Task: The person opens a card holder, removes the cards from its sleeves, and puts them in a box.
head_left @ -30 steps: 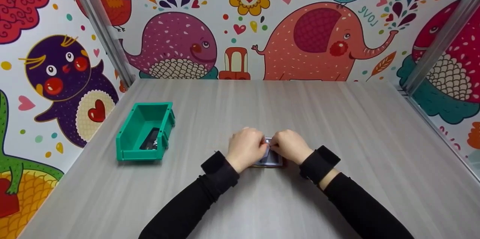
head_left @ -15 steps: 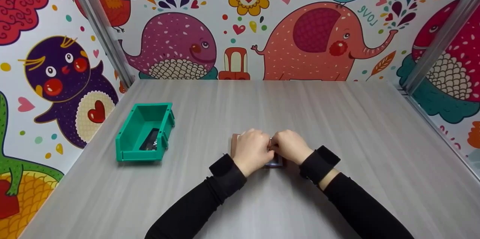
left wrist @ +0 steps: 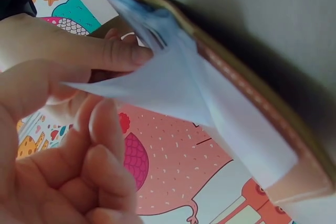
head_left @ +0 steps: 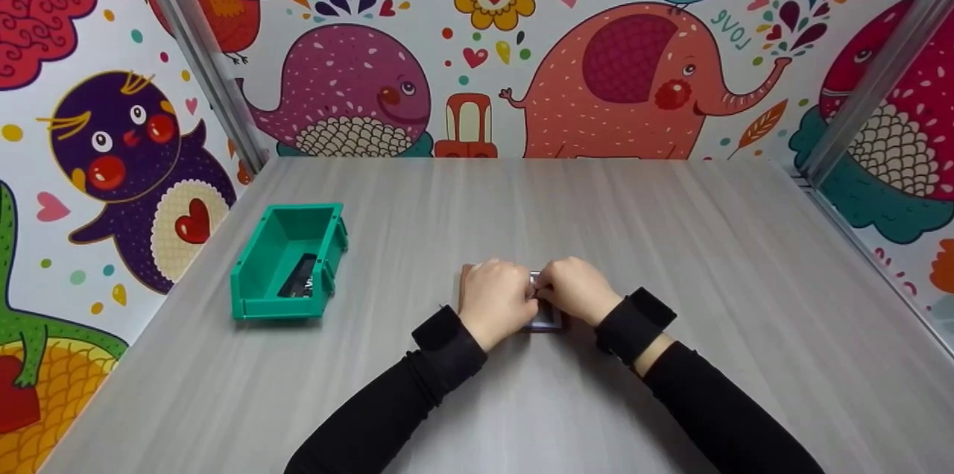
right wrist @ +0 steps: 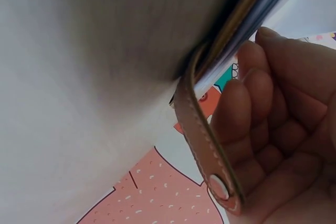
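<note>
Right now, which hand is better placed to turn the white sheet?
Probably the left hand: it seems to pinch the loose corner of the white sheet, while the thumb of the right hand lies farther in, nearer the wallet.

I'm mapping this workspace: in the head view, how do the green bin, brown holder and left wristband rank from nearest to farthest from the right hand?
1. Brown holder: beside the right hand, extending left.
2. Left wristband: leftward, closer to the camera.
3. Green bin: farthest left.

Your strap (right wrist: 198, 135) looks like stitched leather, its snap (right wrist: 218, 186) smooth metal, your sheet (left wrist: 163, 87) papery, the bin (head_left: 276, 308) smooth plastic.
</note>
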`<state>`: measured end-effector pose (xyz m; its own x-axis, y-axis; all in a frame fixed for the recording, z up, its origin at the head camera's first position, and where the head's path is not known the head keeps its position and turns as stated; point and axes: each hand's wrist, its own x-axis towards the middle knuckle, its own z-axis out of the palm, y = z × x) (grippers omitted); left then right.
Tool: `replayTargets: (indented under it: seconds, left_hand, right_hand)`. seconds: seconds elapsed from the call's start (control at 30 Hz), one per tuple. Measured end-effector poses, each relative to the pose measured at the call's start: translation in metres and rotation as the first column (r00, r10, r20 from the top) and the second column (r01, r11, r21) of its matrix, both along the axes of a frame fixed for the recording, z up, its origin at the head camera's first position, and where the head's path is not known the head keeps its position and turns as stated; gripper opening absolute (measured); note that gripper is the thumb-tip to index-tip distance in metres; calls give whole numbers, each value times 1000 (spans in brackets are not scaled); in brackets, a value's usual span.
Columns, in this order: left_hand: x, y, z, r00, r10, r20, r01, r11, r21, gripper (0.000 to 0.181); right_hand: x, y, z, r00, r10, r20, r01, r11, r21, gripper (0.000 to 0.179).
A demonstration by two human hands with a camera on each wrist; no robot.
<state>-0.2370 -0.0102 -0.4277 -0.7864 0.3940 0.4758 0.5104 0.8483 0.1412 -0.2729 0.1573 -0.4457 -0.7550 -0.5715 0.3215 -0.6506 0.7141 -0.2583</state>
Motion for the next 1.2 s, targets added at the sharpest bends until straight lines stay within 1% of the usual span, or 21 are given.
replayTargets:
  seconds: [0.17,0.43,0.63,0.8,0.9,1.07,1.2]
  left_hand:
    - [1,-1,0,1000,19,-13,-19,1000,-18,38]
    - [2,-2,1,1000,-6,1,6,1000,-5,41]
    - [3,-4,1,1000,-4,10,4,1000,-7,37]
    - [3,-5,0,1000,-2,-8,2,1000,-4,38]
    - [3,-8,0,1000,-7,-15,7,1000,10,38]
    - [4,-14,1,1000,-10,-12,11,999,32,32]
    - [5,-18,1,1000,-3,-12,3,1000,27,35]
  right_hand:
    - [0,0,-1,1000,-6,-4,6,1000,7,14]
    - [1,0,-1,1000,-17,12,17,1000,17,9]
    - [2,0,0,1000,-26,14,26,999,18,9]
    - [2,1,0,1000,-26,16,25,999,20,10]
    - [1,1,0,1000,-26,18,25,999,25,9]
    - [1,1,0,1000,-21,20,21,999,26,9]
    - [2,1,0,1000,-21,18,20,999,27,9]
